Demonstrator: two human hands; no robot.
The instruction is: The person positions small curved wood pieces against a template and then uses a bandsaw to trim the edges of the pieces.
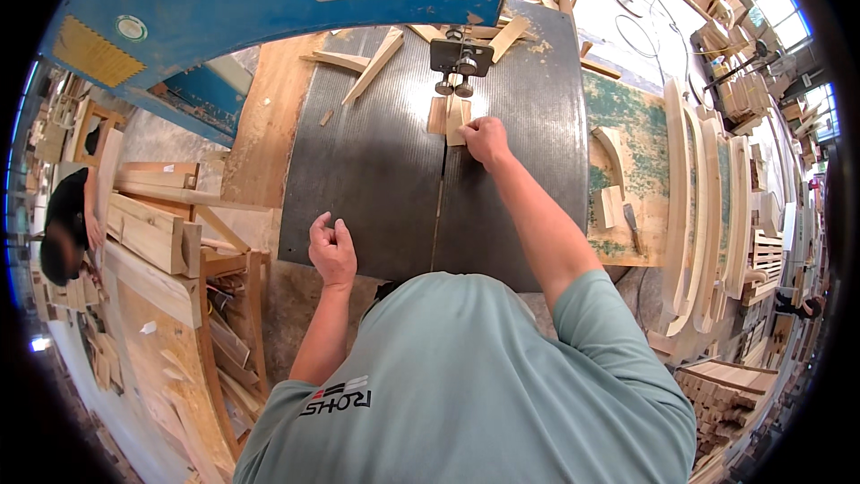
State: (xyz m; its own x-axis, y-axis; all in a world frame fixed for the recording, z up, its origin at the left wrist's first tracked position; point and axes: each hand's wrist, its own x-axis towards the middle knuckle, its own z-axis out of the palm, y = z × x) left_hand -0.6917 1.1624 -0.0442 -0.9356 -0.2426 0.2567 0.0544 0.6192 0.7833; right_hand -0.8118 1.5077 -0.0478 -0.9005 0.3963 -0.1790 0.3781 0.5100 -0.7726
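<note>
Wood block [455, 119], pale, flat, under right hand [486, 139].

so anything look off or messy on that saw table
Mostly loose offcuts lying crooked at the table's far edge. The right hand presses a small wood piece right beside the blade guide. The left hand rests empty at the near edge.

Pale tan wood block [457, 118], dark grey ribbed saw table [376, 161], blue machine housing [224, 0], grey-green shirt [466, 385]
</note>
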